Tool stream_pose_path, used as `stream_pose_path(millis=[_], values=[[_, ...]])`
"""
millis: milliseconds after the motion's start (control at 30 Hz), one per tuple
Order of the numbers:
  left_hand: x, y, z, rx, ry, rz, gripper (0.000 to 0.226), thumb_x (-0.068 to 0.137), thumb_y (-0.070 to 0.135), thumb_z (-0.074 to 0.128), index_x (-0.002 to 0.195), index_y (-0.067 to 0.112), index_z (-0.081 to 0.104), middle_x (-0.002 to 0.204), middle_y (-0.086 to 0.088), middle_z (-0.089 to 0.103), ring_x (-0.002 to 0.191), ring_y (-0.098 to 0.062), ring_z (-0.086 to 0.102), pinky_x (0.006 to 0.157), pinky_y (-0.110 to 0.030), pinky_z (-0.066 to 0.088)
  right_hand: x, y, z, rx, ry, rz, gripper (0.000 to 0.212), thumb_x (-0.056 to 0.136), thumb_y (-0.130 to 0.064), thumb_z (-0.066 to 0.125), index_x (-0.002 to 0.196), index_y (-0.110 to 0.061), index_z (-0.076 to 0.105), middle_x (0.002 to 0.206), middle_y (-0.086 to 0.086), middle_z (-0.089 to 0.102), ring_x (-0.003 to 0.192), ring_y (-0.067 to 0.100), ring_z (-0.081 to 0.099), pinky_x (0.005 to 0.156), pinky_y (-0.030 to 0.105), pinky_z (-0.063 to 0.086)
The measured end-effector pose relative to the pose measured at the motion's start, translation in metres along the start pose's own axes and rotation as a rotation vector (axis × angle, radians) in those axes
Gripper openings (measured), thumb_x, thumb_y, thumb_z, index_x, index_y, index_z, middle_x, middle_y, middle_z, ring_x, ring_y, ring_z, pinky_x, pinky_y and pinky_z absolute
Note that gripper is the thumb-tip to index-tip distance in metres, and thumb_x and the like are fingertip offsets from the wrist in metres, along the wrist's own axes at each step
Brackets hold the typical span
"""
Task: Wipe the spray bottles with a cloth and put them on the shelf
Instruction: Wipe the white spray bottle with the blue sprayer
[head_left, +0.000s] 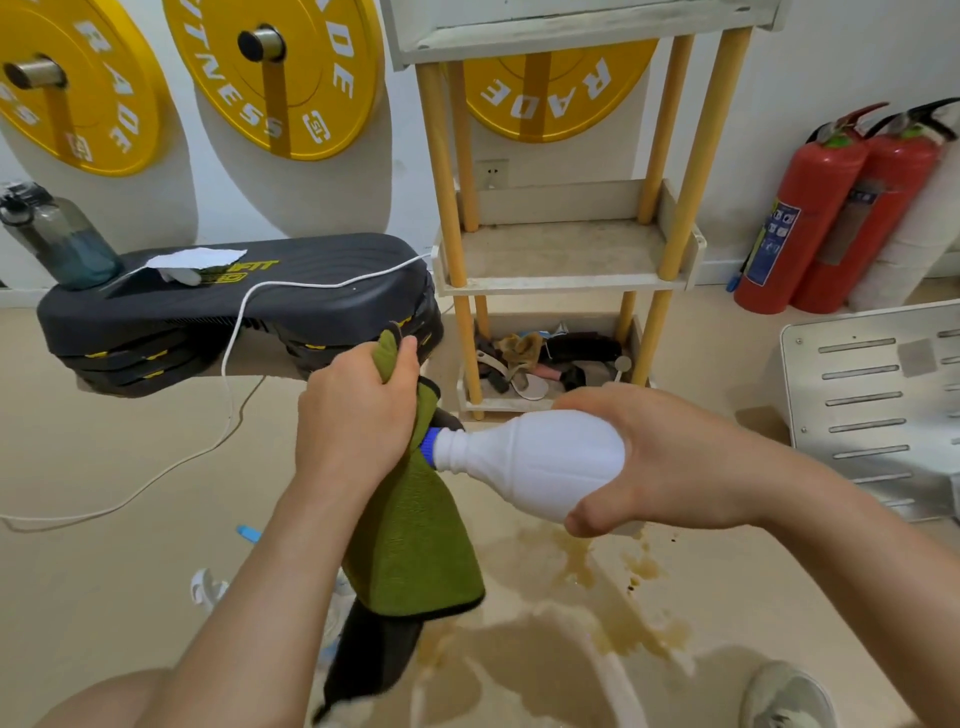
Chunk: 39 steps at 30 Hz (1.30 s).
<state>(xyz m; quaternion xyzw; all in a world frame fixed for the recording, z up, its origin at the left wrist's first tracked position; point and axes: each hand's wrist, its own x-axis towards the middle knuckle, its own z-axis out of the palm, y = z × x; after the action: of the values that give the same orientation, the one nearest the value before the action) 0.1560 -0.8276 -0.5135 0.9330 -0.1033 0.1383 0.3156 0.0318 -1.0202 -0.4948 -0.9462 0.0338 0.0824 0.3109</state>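
Mid-frame, your right hand (670, 457) grips the white spray bottle (524, 462) sideways while your left hand (358, 415) clutches the green cloth (415, 540) round its nozzle: wiping underway, and the shelf (566, 280) at upper centre holds no bottle.

Spray bottle (524, 462) and cloth (415, 535) before the shelf (561, 249)
The spray bottle lies sideways in the right hand (670, 462), its neck pointing left into the cloth, which the left hand (353, 415) grips and which hangs below. The shelf stands behind them against the wall. A step platform (311, 301) carrying a water bottle (62, 244) sits to its left, and fire extinguishers (800, 223) stand to its right.
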Motion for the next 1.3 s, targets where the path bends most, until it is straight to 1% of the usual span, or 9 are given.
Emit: stream_pose_path(millis=[267, 333, 433, 700, 800, 900, 1000, 1100, 1300], values=[[-0.001, -0.005, -0.006, -0.066, 0.187, 0.126, 0.041, 0.103, 0.037, 0.043, 0.065, 0.021, 0.042, 0.057, 0.005, 0.046, 0.057, -0.025, 0.045, 0.056, -0.035, 0.021, 0.001, 0.009, -0.003, 0.304, 0.041, 0.149, 0.049, 0.063, -0.04, 0.086, 0.105, -0.035, 0.061, 0.099, -0.007, 0.062, 0.087, 0.014, 0.064, 0.06, 0.029, 0.057], [-0.012, 0.008, 0.005, -0.173, 0.039, 0.157, 0.031, 0.103, 0.04, 0.042, 0.089, 0.023, 0.063, 0.089, -0.002, 0.068, 0.096, -0.03, 0.061, 0.075, -0.032, 0.037, 0.005, 0.0, 0.008, 0.346, 0.06, 0.154, 0.051, 0.061, -0.042, 0.086, 0.104, -0.032, 0.062, 0.099, -0.005, 0.062, 0.085, 0.016, 0.065, 0.058, 0.033, 0.06], [-0.034, 0.022, 0.03, -0.19, -0.152, 0.282, 0.061, 0.096, 0.05, 0.033, 0.136, 0.012, 0.057, 0.142, -0.005, 0.055, 0.135, 0.002, 0.028, 0.117, -0.036, 0.019, 0.013, -0.006, 0.028, 0.356, 0.095, 0.17, 0.052, 0.057, -0.046, 0.084, 0.1, -0.027, 0.062, 0.096, -0.002, 0.064, 0.084, 0.019, 0.065, 0.064, 0.044, 0.061], [-0.046, 0.03, 0.035, -0.353, -0.205, 0.572, 0.048, 0.096, 0.045, 0.036, 0.117, 0.017, 0.07, 0.123, 0.006, 0.067, 0.123, -0.001, 0.051, 0.114, -0.018, 0.019, 0.024, -0.01, 0.047, 0.598, 0.225, 0.117, 0.016, 0.068, -0.021, 0.064, 0.083, -0.017, 0.067, 0.068, 0.003, 0.071, 0.064, 0.016, 0.065, 0.066, 0.05, 0.061], [-0.032, 0.026, 0.029, -0.398, -0.194, 0.441, 0.041, 0.095, 0.046, 0.037, 0.095, 0.02, 0.069, 0.097, 0.011, 0.068, 0.094, 0.006, 0.054, 0.098, -0.024, 0.036, 0.023, -0.016, 0.047, 0.535, 0.247, 0.196, 0.043, 0.061, -0.041, 0.08, 0.095, -0.024, 0.06, 0.089, -0.002, 0.068, 0.082, 0.017, 0.066, 0.071, 0.049, 0.061], [-0.025, 0.023, 0.031, -0.501, -0.211, 0.174, 0.058, 0.091, 0.058, 0.037, 0.079, 0.005, 0.06, 0.082, -0.013, 0.063, 0.08, -0.015, 0.056, 0.079, -0.048, 0.045, 0.02, -0.021, 0.052, 0.604, 0.207, 0.248, 0.058, 0.054, -0.047, 0.08, 0.103, -0.024, 0.059, 0.099, 0.0, 0.065, 0.088, 0.022, 0.067, 0.064, 0.047, 0.062], [-0.039, 0.031, 0.034, -0.754, -0.217, 0.072, 0.067, 0.089, 0.061, 0.041, 0.092, -0.001, 0.066, 0.091, -0.022, 0.067, 0.09, -0.032, 0.063, 0.085, -0.052, 0.05, 0.025, -0.019, 0.056, 1.004, 0.222, 0.328, 0.045, 0.071, -0.029, 0.08, 0.11, -0.015, 0.063, 0.104, 0.01, 0.069, 0.085, 0.026, 0.071, 0.062, 0.039, 0.062], [-0.058, 0.045, 0.031, -0.943, -0.207, -0.102, 0.048, 0.103, 0.042, 0.043, 0.1, 0.005, 0.074, 0.093, -0.011, 0.076, 0.09, -0.02, 0.071, 0.084, -0.033, 0.056, 0.029, -0.016, 0.048, 1.426, 0.27, 0.365, 0.033, 0.085, -0.026, 0.066, 0.113, -0.009, 0.065, 0.103, 0.016, 0.071, 0.08, 0.026, 0.072, 0.074, 0.047, 0.062], [-0.031, 0.024, 0.008, -1.142, -0.066, -0.654, 0.03, 0.101, 0.03, 0.052, 0.087, 0.009, 0.069, 0.075, -0.008, 0.074, 0.07, -0.024, 0.073, 0.073, -0.045, 0.06, 0.031, 0.005, 0.039, 1.606, 0.417, 0.352, 0.033, 0.085, -0.045, 0.065, 0.111, -0.025, 0.06, 0.115, 0.009, 0.071, 0.106, 0.023, 0.067, 0.083, 0.038, 0.054]])
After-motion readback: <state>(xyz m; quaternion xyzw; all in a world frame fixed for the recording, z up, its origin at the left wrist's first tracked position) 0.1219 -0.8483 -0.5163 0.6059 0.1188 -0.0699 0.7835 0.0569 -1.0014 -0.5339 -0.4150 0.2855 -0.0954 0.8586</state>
